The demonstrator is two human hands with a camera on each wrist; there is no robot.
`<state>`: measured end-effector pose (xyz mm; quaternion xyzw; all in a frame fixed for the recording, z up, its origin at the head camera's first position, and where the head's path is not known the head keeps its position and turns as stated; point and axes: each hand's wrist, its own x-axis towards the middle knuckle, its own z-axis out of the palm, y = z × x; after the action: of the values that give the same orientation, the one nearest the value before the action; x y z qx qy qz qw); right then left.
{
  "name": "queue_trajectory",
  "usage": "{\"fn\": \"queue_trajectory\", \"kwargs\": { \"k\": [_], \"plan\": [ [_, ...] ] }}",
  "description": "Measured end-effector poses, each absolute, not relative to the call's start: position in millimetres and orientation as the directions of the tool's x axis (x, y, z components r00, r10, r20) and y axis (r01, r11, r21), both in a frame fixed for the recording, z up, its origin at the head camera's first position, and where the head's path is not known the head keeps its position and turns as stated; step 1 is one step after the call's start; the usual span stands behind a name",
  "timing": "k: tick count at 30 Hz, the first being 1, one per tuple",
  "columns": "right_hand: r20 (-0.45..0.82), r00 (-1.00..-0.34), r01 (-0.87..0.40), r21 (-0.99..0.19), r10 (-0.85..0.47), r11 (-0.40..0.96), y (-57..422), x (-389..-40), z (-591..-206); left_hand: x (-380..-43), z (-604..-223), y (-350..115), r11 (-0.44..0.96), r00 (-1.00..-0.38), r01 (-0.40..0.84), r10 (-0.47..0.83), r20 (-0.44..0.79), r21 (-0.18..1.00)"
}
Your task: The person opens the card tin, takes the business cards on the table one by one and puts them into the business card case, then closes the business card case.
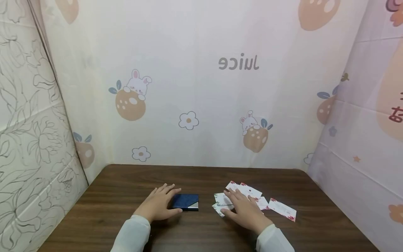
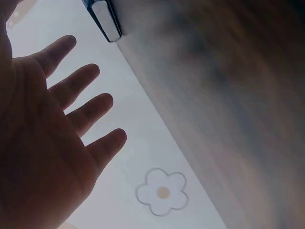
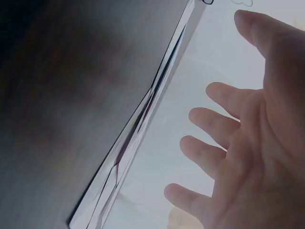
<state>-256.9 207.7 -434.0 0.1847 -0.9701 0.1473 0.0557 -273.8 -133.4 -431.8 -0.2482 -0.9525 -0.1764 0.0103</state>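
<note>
My left hand (image 1: 160, 204) hovers with fingers spread at the left side of a dark blue card case (image 1: 185, 201) that has a silver corner. In the left wrist view the palm is bare, and the case's end (image 2: 106, 19) shows beyond the fingers, apart from them. My right hand (image 1: 244, 210) is held over a loose spread of white cards (image 1: 252, 190) with red and green floral corners, covering part of them. In the right wrist view its straight fingers (image 3: 209, 121) hold nothing, and the cards (image 3: 114, 167) lie edge-on on the table.
One floral card (image 1: 282, 210) lies a little apart at the right of the spread. Everything stands on a dark wooden table (image 1: 201, 231). Printed curtains (image 1: 189, 87) hang behind the table and at both sides.
</note>
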Motion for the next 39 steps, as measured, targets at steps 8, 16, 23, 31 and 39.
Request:
{"fn": "queue_trajectory", "kwargs": {
  "k": [8,16,23,31,39],
  "plan": [
    [0.15,-0.906,-0.423,-0.258,-0.397,0.869,195.4,-259.0,-434.6,-278.9,-423.9,-121.8,0.814,-0.842,0.535,0.534,0.071,0.224],
    [0.137,-0.891,-0.454,-0.26,-0.432,0.853,186.9,-261.9,-436.9,-285.3,-419.0,-116.2,0.823,-0.832,0.553,0.555,0.028,0.127],
    [0.106,-0.883,-0.468,-0.264,-0.457,0.843,180.9,-263.6,-434.0,-294.1,-419.9,-111.2,0.825,-0.827,0.56,0.562,-0.01,0.075],
    [0.052,-0.871,-0.486,-0.245,-0.489,0.839,169.9,-271.3,-433.5,-298.4,-417.8,-108.1,0.828,-0.83,0.554,0.557,-0.026,0.085],
    [-0.018,-0.846,-0.519,-0.201,-0.533,0.831,153.3,-285.1,-433.4,-300.7,-416.3,-106.6,0.827,-0.828,0.556,0.56,-0.029,0.082]
  ]
}}
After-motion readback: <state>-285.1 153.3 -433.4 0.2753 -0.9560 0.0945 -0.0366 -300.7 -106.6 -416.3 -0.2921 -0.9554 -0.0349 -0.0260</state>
